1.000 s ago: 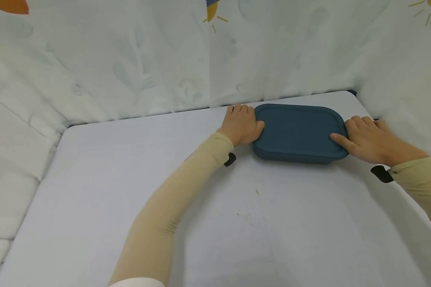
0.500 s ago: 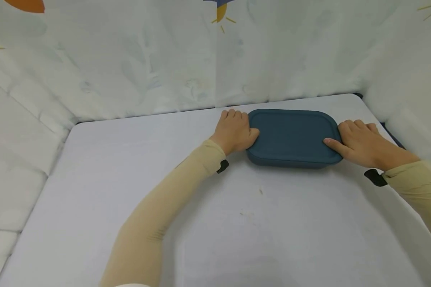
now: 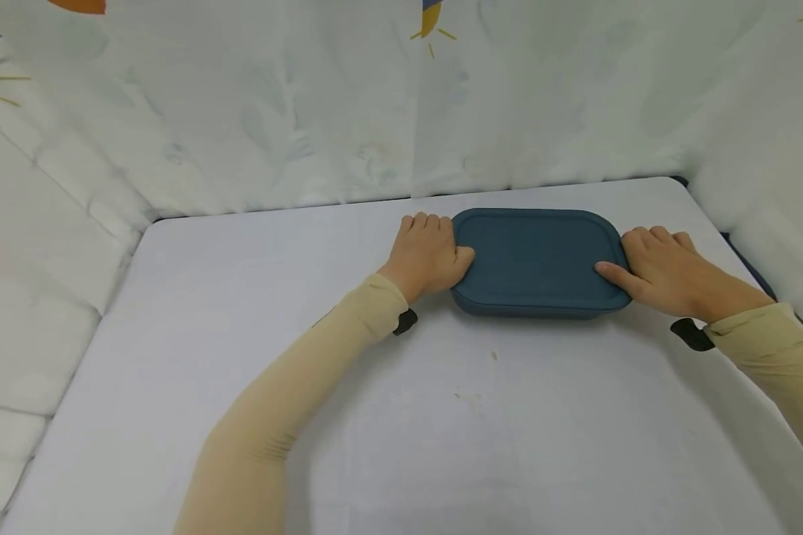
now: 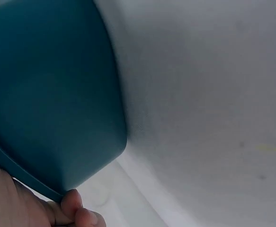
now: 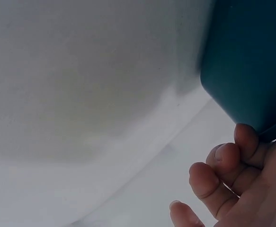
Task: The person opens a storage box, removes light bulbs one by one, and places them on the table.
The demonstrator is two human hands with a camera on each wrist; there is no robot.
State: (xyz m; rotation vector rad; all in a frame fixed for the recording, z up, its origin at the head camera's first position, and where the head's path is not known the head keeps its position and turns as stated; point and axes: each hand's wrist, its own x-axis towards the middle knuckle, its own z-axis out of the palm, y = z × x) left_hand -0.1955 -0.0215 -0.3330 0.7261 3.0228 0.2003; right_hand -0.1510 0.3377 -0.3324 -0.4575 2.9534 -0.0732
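A dark blue-green box with a rounded rectangular lid [image 3: 538, 256] lies level at the right rear of the white table in the head view. My left hand [image 3: 428, 253] grips its left end, thumb over the lid's edge and fingers curled under the rim. At the opposite end my right hand [image 3: 662, 271] holds the rim, thumb on top of the lid. In the left wrist view, the smooth side of the box [image 4: 57, 94] shows above my fingertips [image 4: 85, 217]. The right wrist view shows fingers [image 5: 225, 158] curled below the rim. Whether the base touches the table cannot be told.
The white tabletop [image 3: 174, 319] has a few small yellowish marks near its middle. A white patterned curtain [image 3: 274, 111] hangs along the back edge, and similar white sheeting stands at the left and right sides.
Both hands have brought the box a little to the left and nearer to me across the table. Their grip looks the same, and the head view has shifted slightly.
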